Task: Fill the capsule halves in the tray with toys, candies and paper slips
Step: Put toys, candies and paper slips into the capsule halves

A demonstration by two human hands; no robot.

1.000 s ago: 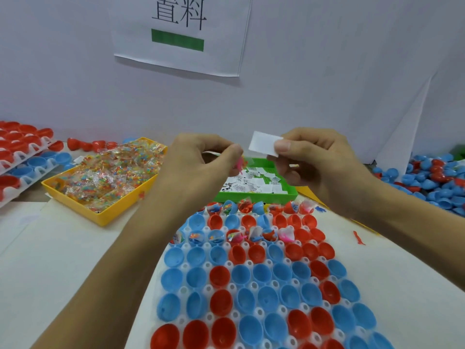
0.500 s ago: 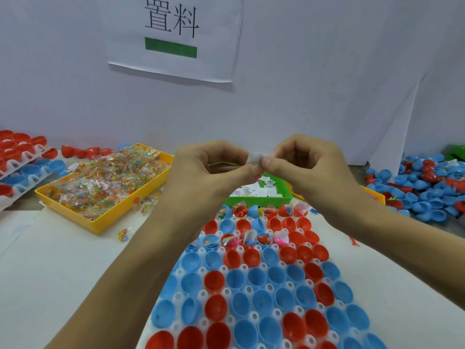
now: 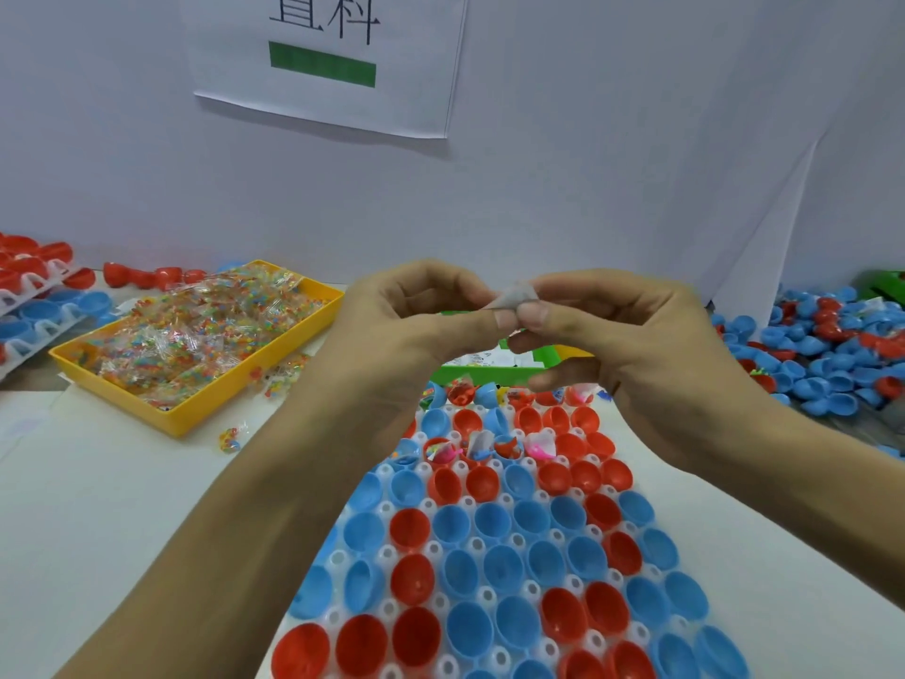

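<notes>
Both hands are raised over the far end of the tray (image 3: 387, 507), meeting at the fingertips around one small paper slip (image 3: 514, 297). The left hand (image 3: 411, 330) pinches it between thumb and forefinger; the right hand (image 3: 631, 345) pinches the other side, its lower fingers curled loosely beneath. The slip looks creased or half folded between them, though how it is folded is hard to tell.

The slip is thin, light and limp, so it will bend rather than resist. It is best held at its edges with fingertips, as here, and pressed small enough to drop into a cup without springing out.

Below, the capsule halves (image 3: 504, 566), red and blue, sit open side up in rows. Only the far rows hold anything; the filled halves (image 3: 489, 448) show bits of toy and paper, while the near rows look bare. Most of the work seems to lie ahead.

Toward the far left corner of the counter (image 3: 98, 507) sits a yellow bin (image 3: 196, 414) of wrapped candies (image 3: 186, 335); a green bin (image 3: 470, 372) of slips is half hidden behind the hands. Loose halves (image 3: 822, 365) are heaped at the right edge.
</notes>
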